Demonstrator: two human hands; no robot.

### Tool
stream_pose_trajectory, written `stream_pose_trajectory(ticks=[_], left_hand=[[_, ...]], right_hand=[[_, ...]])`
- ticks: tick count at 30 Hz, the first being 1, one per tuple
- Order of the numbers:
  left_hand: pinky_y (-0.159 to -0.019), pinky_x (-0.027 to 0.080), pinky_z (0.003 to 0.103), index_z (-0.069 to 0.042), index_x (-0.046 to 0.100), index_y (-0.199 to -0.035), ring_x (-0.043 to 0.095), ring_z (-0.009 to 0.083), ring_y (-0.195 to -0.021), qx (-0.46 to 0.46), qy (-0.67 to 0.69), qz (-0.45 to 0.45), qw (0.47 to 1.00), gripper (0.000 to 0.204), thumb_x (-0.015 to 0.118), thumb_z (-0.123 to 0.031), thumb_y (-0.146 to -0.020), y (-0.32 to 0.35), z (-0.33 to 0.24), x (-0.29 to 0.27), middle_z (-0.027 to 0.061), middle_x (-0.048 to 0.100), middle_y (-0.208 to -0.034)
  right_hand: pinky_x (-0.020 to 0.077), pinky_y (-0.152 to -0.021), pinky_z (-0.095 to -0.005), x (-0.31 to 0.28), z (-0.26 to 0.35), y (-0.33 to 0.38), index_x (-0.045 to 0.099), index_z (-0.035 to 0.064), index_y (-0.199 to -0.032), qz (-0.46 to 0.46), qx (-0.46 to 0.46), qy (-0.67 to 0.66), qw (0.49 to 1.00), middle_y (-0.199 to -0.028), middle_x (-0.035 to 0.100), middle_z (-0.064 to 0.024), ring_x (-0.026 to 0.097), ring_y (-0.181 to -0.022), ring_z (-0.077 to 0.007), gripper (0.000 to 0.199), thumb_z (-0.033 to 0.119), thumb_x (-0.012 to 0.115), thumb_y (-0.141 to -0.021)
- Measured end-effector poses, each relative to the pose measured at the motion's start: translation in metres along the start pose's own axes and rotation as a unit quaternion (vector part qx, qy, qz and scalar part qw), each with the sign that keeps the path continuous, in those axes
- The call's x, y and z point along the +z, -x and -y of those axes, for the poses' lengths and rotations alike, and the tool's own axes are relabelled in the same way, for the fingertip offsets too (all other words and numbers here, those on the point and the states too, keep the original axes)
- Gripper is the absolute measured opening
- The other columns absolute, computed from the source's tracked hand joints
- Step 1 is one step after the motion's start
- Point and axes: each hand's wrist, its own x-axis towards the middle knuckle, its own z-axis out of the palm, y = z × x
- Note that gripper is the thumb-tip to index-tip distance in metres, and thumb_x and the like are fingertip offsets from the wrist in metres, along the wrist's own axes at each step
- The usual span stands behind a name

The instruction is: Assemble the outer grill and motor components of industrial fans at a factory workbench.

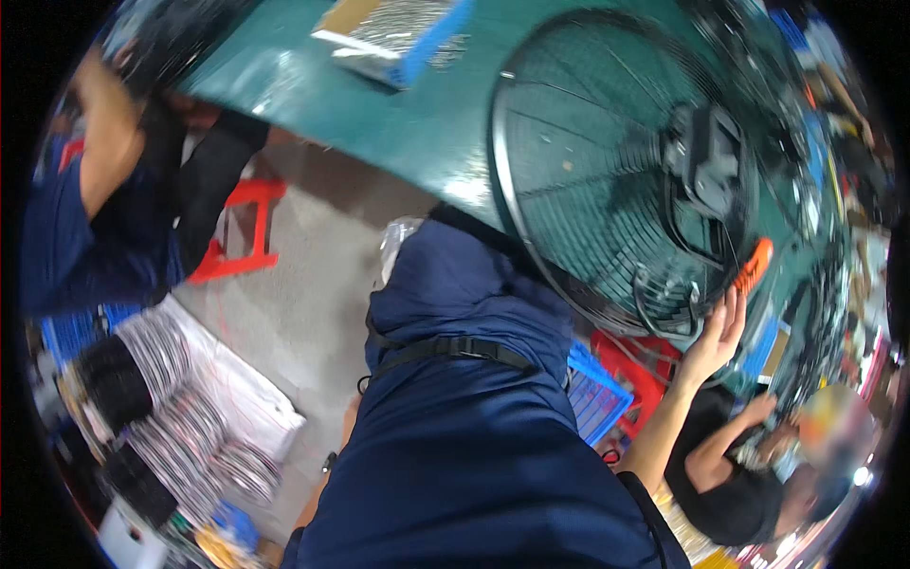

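In front of me on the green table lies a round black fan grille point(588, 180) with wire rings and a dark motor housing point(706, 161) at its right. My right hand point(718, 332) is at the grille's near right rim, its fingers closed at the lower end of an orange tool point(755, 266) with dark grooves. The tool's working end cannot be made out. My left hand point(351, 415) hangs low beside my left hip, mostly hidden by my clothing; its fingers do not show.
A cardboard box point(389, 38) of thin metal parts stands on the green table point(379, 123). Red stools point(251, 232) and a blue crate point(597, 394) are below. Stacked rings point(190, 436) lie at lower left. Co-workers point(114, 209) sit left and right point(739, 484).
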Motion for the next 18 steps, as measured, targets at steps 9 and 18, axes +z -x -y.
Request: stream_pose_trajectory(ticks=[9,18], left_hand=[[-0.070,0.050,0.032,0.000,0.061,-0.106,0.065,0.0219,-0.086,0.018,-0.101,0.134,0.986,0.032,0.063,-0.021,-0.083,-0.019,-0.022,-0.051,0.0145,0.067,-0.089],[-0.069,0.050,0.032,0.000,0.062,-0.104,0.064,0.0215,-0.084,0.028,-0.135,0.206,0.969,0.030,0.062,-0.023,-0.084,-0.018,-0.038,-0.080,0.0140,0.067,-0.087]], right_hand=[[0.0515,-0.074,-0.0338,-0.086,0.007,0.204,0.058,-0.0017,-0.109,0.496,0.431,0.130,0.743,-0.101,0.064,-0.0136,0.063,-0.087,-0.0191,0.027,0.007,0.061,-0.084],[0.0482,-0.087,-0.0430,-0.132,-0.026,0.253,0.045,-0.0024,-0.126,0.350,0.699,-0.178,0.598,-0.118,0.056,-0.0183,0.054,-0.110,-0.0251,0.060,0.018,0.072,-0.078]])
